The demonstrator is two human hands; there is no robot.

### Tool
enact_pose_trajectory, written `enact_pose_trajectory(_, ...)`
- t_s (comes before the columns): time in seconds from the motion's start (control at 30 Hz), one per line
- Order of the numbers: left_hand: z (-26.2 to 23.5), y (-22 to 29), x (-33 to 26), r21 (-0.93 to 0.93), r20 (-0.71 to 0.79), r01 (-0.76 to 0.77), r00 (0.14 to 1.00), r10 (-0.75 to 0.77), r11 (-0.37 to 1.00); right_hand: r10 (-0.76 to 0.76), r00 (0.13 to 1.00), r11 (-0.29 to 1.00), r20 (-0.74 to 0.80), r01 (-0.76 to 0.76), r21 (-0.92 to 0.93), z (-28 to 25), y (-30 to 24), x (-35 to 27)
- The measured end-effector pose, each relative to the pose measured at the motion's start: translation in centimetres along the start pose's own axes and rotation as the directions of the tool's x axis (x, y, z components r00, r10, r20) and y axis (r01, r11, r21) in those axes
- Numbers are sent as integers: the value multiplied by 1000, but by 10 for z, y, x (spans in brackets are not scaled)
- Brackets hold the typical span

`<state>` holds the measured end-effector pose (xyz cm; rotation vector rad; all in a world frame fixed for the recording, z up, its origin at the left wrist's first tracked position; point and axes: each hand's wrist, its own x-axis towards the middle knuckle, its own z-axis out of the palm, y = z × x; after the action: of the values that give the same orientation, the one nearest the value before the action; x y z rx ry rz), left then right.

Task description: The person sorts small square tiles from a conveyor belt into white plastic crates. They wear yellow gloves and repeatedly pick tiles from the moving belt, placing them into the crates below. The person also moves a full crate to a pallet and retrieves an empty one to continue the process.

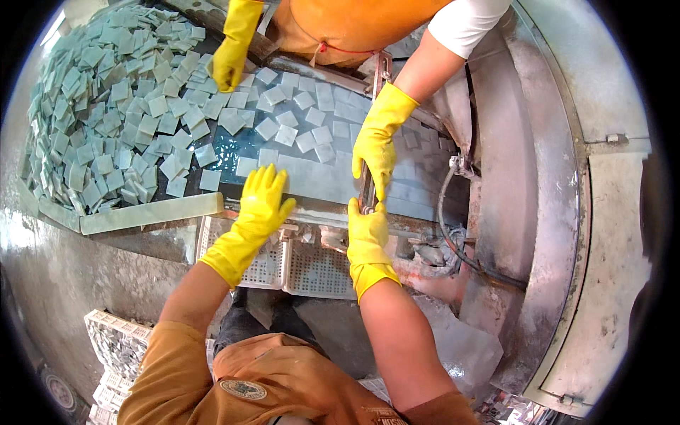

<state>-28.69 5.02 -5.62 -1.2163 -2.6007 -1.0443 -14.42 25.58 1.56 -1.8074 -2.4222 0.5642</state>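
Person's left hand (261, 205), in a yellow rubber glove, sits centre-left of frame w/ fingers spread wide and flat, palm down on a long pale grey-green stone strip (312, 185) lying across the wet dark cutting table (234, 145). Not gripping, just pressing on it. The right hand (367, 237), also yellow-gloved, is just right of centre, fingers curled round the near end of a narrow dark metal bar (367, 190) that runs away from the person over the strip; closed on it, thumb tip up top.

Opposite, a co-worker in an orange apron (354, 25) and white sleeve. Co-worker's gloved hand (377, 138) at centre grips the same bar's far part, fingers pointing down, nearly touching the person's right hand. Co-worker's other gloved hand (230, 60), upper centre-left, rests on loose small square pale green stone tiles (283, 117) scattered on the table.

Upper left: big heap of the same square tiles (99, 106), edged at the lower side by a pale stone slab border (152, 212). Below table edge, centre: white perforated plastic crate (297, 265). Right of frame: curved grey metal guard (545, 212), black hose (446, 212) beside it. Lower left: stacked white crates of small tiles (117, 343).
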Motion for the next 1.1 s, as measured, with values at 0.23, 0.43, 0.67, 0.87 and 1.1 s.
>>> enact_pose_trajectory(0.23,-16,-75,51,226,35,42,998,-52,973,2,1000,1000,11,-2,-13,0,1,-1)
enact_pose_trajectory(0.43,-13,-75,66,319,265,17,958,-106,947,2,1000,1000,24,-2,15,2,3,2)
enact_pose_trajectory(0.67,-19,-42,37,237,312,-47,950,-30,970,-8,1000,1000,-17,8,1,2,2,2)
enact_pose_trajectory(0.87,-26,-13,1,200,247,-34,969,-17,979,18,999,1000,39,-18,6,-4,-3,-1)
enact_pose_trajectory(1.1,-53,-37,14,277,53,-12,999,-3,961,15,1000,1000,24,-14,-13,1,6,0)
